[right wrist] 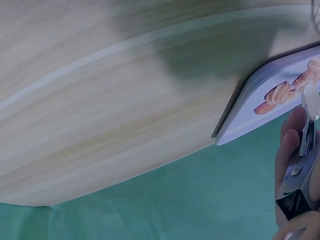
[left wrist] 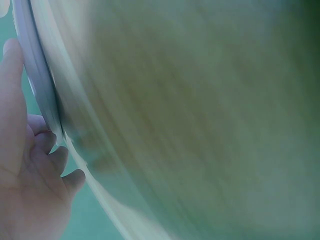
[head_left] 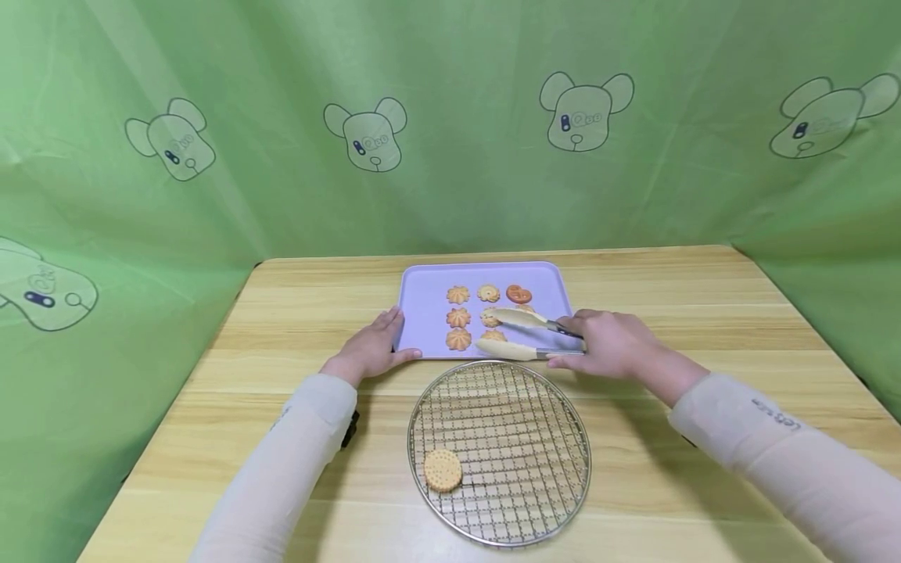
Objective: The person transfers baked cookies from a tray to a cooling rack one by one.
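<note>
My right hand (head_left: 608, 344) grips metal tongs (right wrist: 296, 172) with cream-coloured tips, which reach over the lilac tray (head_left: 422, 305) from its right side. The tips are spread, and a cookie (head_left: 493, 335) in the front row shows between them, partly covered. Flower-shaped cookies (head_left: 458, 317) form the left column. At the back are a pale ring-like cookie (head_left: 489, 293) and a browner heart-shaped one (head_left: 519, 294). My left hand (head_left: 371, 348) rests at the tray's front left corner, fingers along the side and thumb at the front edge.
A round wire rack (head_left: 507, 438) lies on the wooden table (head_left: 296, 352) just in front of the tray. One round cookie (head_left: 443, 471) sits on its left part. Green curtains (head_left: 464, 203) with bear-head drawings hang behind and at both sides.
</note>
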`<state>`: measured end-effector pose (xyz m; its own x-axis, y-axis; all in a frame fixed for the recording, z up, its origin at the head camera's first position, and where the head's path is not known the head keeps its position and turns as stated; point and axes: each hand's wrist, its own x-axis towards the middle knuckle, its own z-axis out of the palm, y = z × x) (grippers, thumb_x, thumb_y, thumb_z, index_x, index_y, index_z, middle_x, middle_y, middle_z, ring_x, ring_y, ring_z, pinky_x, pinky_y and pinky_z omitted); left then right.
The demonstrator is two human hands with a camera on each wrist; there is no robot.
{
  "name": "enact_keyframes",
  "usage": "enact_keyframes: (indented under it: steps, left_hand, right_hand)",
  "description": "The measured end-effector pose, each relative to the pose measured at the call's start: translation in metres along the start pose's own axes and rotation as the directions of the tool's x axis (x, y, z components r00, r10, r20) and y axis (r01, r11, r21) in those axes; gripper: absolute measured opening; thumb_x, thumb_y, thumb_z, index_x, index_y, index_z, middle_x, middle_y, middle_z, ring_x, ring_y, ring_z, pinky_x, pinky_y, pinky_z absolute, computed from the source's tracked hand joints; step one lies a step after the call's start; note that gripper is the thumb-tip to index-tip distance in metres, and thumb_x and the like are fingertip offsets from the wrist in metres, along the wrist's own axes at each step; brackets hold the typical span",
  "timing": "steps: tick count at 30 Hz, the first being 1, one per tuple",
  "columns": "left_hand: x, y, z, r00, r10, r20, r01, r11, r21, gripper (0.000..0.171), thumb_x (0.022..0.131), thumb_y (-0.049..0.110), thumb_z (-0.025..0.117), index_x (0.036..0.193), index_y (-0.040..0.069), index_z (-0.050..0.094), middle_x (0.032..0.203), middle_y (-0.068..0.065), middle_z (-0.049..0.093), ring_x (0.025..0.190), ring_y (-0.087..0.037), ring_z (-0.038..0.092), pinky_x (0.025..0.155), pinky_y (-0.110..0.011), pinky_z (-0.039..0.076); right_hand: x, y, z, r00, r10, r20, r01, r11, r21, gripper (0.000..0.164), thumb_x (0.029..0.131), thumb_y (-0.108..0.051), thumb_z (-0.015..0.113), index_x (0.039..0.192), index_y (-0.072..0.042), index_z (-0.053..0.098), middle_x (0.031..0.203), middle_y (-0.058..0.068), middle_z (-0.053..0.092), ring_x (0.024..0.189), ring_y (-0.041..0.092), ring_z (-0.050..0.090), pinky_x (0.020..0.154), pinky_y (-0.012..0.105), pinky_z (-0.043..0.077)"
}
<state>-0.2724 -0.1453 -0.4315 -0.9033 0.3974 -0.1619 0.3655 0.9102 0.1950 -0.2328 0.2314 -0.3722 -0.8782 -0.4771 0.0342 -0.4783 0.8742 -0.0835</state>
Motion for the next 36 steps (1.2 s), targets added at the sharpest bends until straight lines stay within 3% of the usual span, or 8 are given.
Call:
enact_keyframes:
  steps: [3,18,25,31,36]
  left_hand:
    - [0.0,0.0,0.0,1.0,0.003,-0.006,-0.003,1.0,-0.001,0.092,0.091,0.063,0.042,0.15,-0.001,0.013,0.157,-0.014,0.005,0.143,-0.03,0.01,0.116,-0.039,0.011]
    - [0.002,-0.001,0.002,1.0,0.001,-0.009,-0.001,1.0,-0.004,0.092,0.091,0.063,0.043,0.15,-0.001,0.014,0.157,-0.013,0.006,0.143,-0.03,0.01,0.116,-0.039,0.012]
    - [0.002,-0.001,0.001,1.0,0.001,-0.012,-0.001,1.0,-0.009,0.092,0.091,0.063,0.043,0.15,-0.001,0.013,0.157,-0.013,0.006,0.143,-0.03,0.01,0.116,-0.039,0.012]
    - [0.002,-0.001,0.001,1.0,-0.009,0.0,0.009,1.0,-0.004,0.093,0.09,0.065,0.041,0.15,0.0,0.012,0.158,-0.012,0.004,0.143,-0.029,0.009,0.116,-0.038,0.012]
    - [0.002,-0.002,0.003,1.0,-0.01,0.005,0.01,1.0,-0.002,0.093,0.091,0.065,0.041,0.15,0.0,0.011,0.158,-0.012,0.003,0.143,-0.03,0.008,0.116,-0.038,0.011]
  right_hand:
    - [0.001,0.001,-0.002,1.0,-0.002,0.009,0.002,1.0,-0.006,0.08,0.078,-0.062,0.067,0.129,-0.001,0.058,0.093,0.009,0.064,0.06,0.013,0.05,0.047,0.028,0.043]
    - [0.007,0.004,-0.007,0.999,-0.014,0.042,0.015,1.0,-0.023,0.07,0.078,-0.059,0.069,0.124,-0.006,0.064,0.09,0.003,0.066,0.065,0.013,0.05,0.05,0.032,0.046]
    - [0.011,0.002,-0.013,0.998,-0.039,0.052,0.039,0.999,-0.002,0.066,0.077,-0.058,0.071,0.118,-0.006,0.067,0.074,-0.004,0.057,0.059,0.012,0.046,0.046,0.029,0.042]
    - [0.015,-0.001,-0.016,0.996,-0.048,0.072,0.049,0.999,-0.016,0.056,0.076,-0.056,0.072,0.109,-0.011,0.07,0.07,-0.007,0.053,0.059,0.012,0.047,0.046,0.031,0.043]
    - [0.017,-0.001,-0.015,0.996,-0.053,0.077,0.055,0.998,-0.028,0.059,0.075,-0.056,0.073,0.112,-0.01,0.069,0.072,-0.006,0.055,0.06,0.012,0.049,0.047,0.033,0.046]
